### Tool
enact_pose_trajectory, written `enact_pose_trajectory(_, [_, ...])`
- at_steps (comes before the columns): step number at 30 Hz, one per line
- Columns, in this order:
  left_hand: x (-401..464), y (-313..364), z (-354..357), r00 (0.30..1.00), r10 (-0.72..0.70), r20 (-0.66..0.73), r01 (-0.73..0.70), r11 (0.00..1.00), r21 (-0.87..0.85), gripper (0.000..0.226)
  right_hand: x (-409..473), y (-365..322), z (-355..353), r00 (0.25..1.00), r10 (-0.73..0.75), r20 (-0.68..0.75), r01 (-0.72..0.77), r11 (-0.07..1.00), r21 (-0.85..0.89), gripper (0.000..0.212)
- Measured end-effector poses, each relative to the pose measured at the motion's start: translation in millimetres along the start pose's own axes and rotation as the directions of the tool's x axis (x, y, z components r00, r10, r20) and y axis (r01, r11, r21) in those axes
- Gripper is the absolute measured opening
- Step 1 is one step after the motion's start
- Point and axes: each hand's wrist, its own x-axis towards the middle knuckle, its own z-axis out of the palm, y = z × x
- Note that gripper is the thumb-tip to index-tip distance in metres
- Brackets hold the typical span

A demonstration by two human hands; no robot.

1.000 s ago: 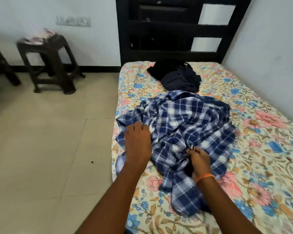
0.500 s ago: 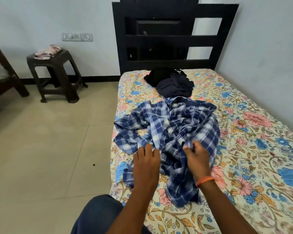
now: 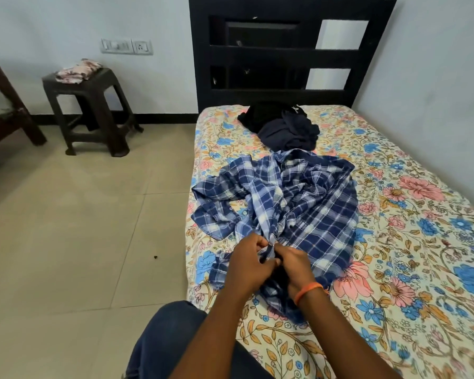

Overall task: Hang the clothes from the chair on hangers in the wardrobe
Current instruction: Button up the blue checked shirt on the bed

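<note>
A crumpled blue and white plaid shirt (image 3: 290,201) lies on the bed's floral sheet (image 3: 411,242). My left hand (image 3: 246,266) and my right hand (image 3: 294,265) sit side by side at the shirt's near edge, and both pinch a fold of its fabric between them. An orange band circles my right wrist. Farther up the bed lies a heap of dark clothes (image 3: 282,125), black and navy. No hanger or wardrobe is in view.
A black headboard (image 3: 285,56) stands at the far end of the bed, with a wall close on the right. A dark plastic stool (image 3: 88,108) with a folded floral cloth (image 3: 77,71) stands on the tiled floor at the left. My knee in blue trousers (image 3: 164,340) is at the bottom.
My hands have come together at the shirt's near edge, where before they were apart on the fabric. The shirt has been bunched and drawn toward me.
</note>
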Motion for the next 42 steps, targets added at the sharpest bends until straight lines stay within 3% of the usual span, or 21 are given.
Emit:
enact_pose_trajectory(4, [3.0,2.8,-6.7,0.998,-0.060,0.017,0.062,0.992,-0.106,0.015,2.3,-7.5,-7.9,0.993,-0.085,-0.080,0.083,0.996,-0.032,0.033])
enact_pose_trajectory(6, [10.1,0.9,-13.7,0.986,-0.077,-0.147,0.067,0.995,-0.069,0.020,3.5,-15.5,-12.8,0.989,-0.089,-0.115,0.091,0.996,0.012,0.025])
enact_pose_trajectory(9, [20.0,-9.0,-29.7,0.886,-0.058,-0.459,0.124,0.985,0.116,0.033,5.3,-23.3,-21.5,0.992,-0.066,-0.112,0.072,0.996,0.044,0.020])
enact_pose_trajectory(12, [25.6,-17.4,-37.8,0.820,0.056,-0.569,0.174,0.923,0.342,0.050,4.8,-20.3,-28.2,0.997,-0.027,-0.068,0.028,0.999,0.024,0.017])
enact_pose_trajectory(14, [22.9,-16.7,-33.6,0.877,0.164,-0.451,0.109,0.847,0.521,0.042,5.6,-11.0,-31.0,0.997,-0.033,-0.068,0.030,0.999,-0.037,0.022])
enact_pose_trajectory(16, [12.8,-13.7,-21.3,0.975,0.175,-0.140,-0.053,0.788,0.613,0.021,2.2,-0.3,-29.3,0.993,-0.081,-0.089,0.068,0.987,-0.143,0.030])
enact_pose_trajectory(18, [1.4,-9.7,-6.8,0.968,0.214,0.129,-0.241,0.664,0.708,0.020,-2.7,10.7,-26.5,0.970,-0.190,-0.150,0.155,0.963,-0.221,0.036])
enact_pose_trajectory(19, [-2.1,-8.6,-1.6,0.949,0.256,0.183,-0.305,0.606,0.734,0.028,-7.5,13.9,-25.3,0.952,-0.238,-0.194,0.194,0.956,-0.221,0.039])
enact_pose_trajectory(21, [-3.3,-6.9,1.8,0.948,0.262,0.183,-0.306,0.582,0.753,0.034,-15.6,18.8,-25.1,0.914,-0.316,-0.255,0.268,0.941,-0.204,0.045])
enact_pose_trajectory(23, [-1.0,-7.9,-0.2,0.968,0.159,0.193,-0.250,0.590,0.768,0.025,-20.1,21.5,-25.3,0.895,-0.373,-0.243,0.323,0.920,-0.222,0.045])
enact_pose_trajectory(26, [-0.3,-17.6,-2.2,0.984,0.007,0.178,-0.159,0.492,0.856,0.029,-18.8,28.2,-26.0,0.892,-0.407,-0.199,0.353,0.899,-0.258,0.033])
enact_pose_trajectory(28, [1.6,-20.0,-0.8,0.992,-0.006,0.123,-0.107,0.460,0.882,0.034,-16.0,32.1,-26.3,0.892,-0.405,-0.201,0.344,0.897,-0.277,0.026])
enact_pose_trajectory(33, [9.8,-20.7,11.2,0.989,0.063,0.135,-0.147,0.578,0.803,0.050,-3.6,37.1,-25.4,0.895,-0.401,-0.195,0.316,0.880,-0.356,0.022])
enact_pose_trajectory(38, [10.7,-21.1,19.1,0.982,0.060,0.181,-0.159,0.783,0.601,0.023,8.0,39.2,-42.1,0.968,-0.164,-0.192,0.160,0.987,-0.034,0.015])
enact_pose_trajectory(42, [9.3,-20.7,23.6,0.982,-0.009,0.186,-0.075,0.896,0.437,0.015,7.5,44.3,-50.1,0.987,-0.127,-0.097,0.138,0.983,0.123,0.012])
